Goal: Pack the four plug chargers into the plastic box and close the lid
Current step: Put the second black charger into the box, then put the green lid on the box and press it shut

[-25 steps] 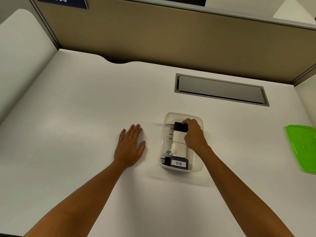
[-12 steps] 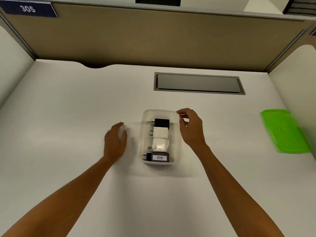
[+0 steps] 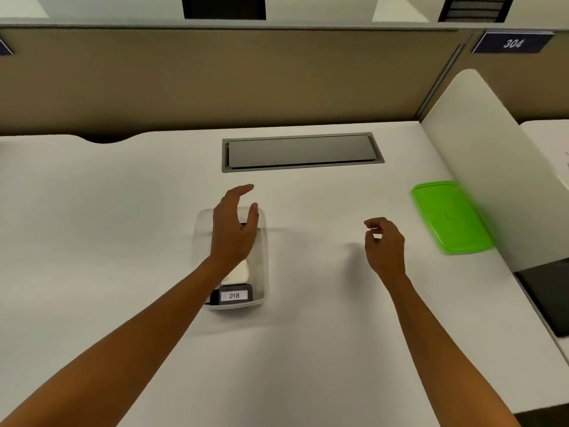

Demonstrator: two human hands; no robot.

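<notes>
Head view shows chargers (image 3: 235, 295) lying in the plastic box (image 3: 264, 272), the green lid (image 3: 451, 218) apart on the table (image 3: 308, 334), left hand (image 3: 234, 232) and right hand (image 3: 385, 245) both empty, so closing remains.

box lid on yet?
Not on. The green lid lies flat on the desk, far right of the open box; neither hand touches it.
</notes>
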